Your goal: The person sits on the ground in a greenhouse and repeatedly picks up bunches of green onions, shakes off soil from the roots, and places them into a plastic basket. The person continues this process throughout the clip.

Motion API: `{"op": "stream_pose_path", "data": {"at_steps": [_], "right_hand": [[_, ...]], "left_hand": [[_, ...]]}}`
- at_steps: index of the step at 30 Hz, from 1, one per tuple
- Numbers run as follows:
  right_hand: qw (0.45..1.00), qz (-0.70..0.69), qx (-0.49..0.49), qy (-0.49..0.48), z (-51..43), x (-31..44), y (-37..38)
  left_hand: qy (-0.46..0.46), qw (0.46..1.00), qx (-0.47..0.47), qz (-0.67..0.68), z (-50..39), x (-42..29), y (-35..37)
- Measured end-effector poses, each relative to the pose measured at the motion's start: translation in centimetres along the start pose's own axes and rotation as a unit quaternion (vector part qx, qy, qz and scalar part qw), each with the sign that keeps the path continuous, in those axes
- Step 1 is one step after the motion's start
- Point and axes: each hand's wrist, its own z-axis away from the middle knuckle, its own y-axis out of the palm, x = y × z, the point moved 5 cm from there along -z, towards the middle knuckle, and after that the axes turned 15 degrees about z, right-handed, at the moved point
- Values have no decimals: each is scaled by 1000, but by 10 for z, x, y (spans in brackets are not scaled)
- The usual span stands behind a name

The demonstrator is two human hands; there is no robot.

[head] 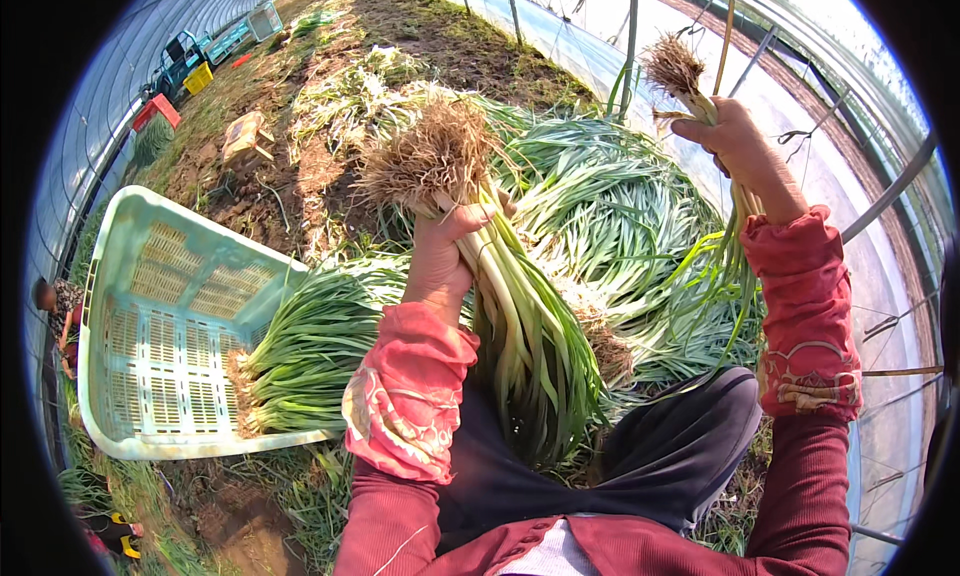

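My left hand (446, 257) is closed around a thick bunch of leafy green plants with white stems (499, 283); its brown roots point up and its leaves hang down between my legs. My right hand (731, 137), raised at the upper right, grips a smaller bunch (694, 99), also roots up, with leaves trailing below the wrist. In front of me lies a large heap of the same plants (615, 208). At my left, a pale green plastic crate (202, 253) lies tilted, with a row of plants (322, 351) at its near right side, roots inside and leaves reaching out over the rim.
A small wooden stool (246, 137) stands on the soil beyond the crate. Farther off are a red crate (156, 112), a yellow crate (198, 78) and a blue vehicle (178, 59). Plastic film (840, 216) and metal poles run along the right. Another person (64, 306) is at the far left edge.
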Motion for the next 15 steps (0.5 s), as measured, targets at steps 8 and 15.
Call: {"op": "stream_pose_path", "data": {"at_steps": [8, 15], "right_hand": [[993, -88, -71, -42, 64, 136, 128], [957, -72, -243, -142, 76, 146, 134]], "left_hand": [[26, 994, -35, 101, -5, 24, 9], [53, 994, -21, 93, 0, 20, -1]]}}
